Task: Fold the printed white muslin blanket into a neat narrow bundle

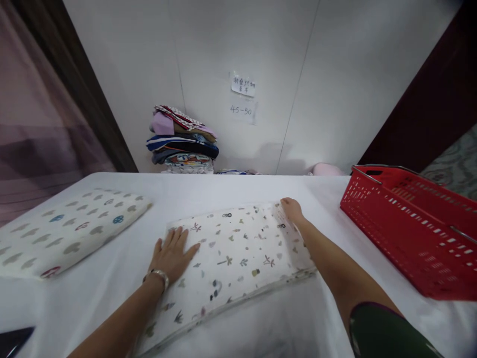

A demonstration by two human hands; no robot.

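Note:
A white cloth with small printed figures (238, 253) lies folded flat on the white table in front of me. My left hand (172, 254) rests palm down on its left part, fingers spread, a bracelet at the wrist. At the far right corner of the cloth, my right hand (291, 210) has its fingers closed on the edge. Between the two hands the cloth is fairly smooth, and its near edge shows several layers.
Another folded cloth, with grey hearts (74, 228), lies at the left. A red basket (413, 228) stands at the right. Folded fabrics (184, 139) are stacked by the wall beyond the table (179, 191). A dark object (15, 341) shows at the lower left.

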